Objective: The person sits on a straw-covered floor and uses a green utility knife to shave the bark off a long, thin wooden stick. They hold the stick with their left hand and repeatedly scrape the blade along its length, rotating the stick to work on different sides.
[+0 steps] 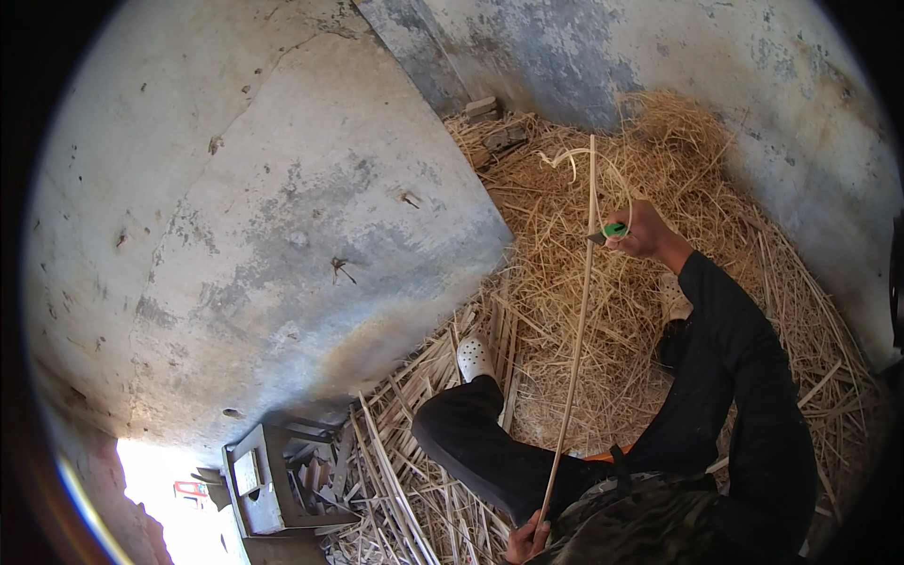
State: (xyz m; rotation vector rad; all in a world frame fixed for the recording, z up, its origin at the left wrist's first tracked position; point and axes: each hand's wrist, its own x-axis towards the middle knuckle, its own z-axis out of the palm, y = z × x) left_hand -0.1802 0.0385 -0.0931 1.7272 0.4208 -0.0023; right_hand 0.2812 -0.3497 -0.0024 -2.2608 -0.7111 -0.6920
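Note:
A long, thin strip (577,353) that looks like split bamboo slants from my lap up over the shavings. Its lower end is gripped in my left hand (527,540), closed at the lower edge of the view. Farther out, my right hand (644,232) is closed around the green handle of a knife (597,237). The short dark blade rests against the strip, partway below its far tip. A pale curled shaving (570,155) loops beside that tip and bends back toward my right hand.
Tangled shavings (556,292) cover the floor between my legs, heaped against the far wall (753,85). Long split strips (400,490) lie at left, near a box-like stand (268,480) with scraps. A pale wall (282,235) juts in at left; bricks (482,107) lie behind its corner.

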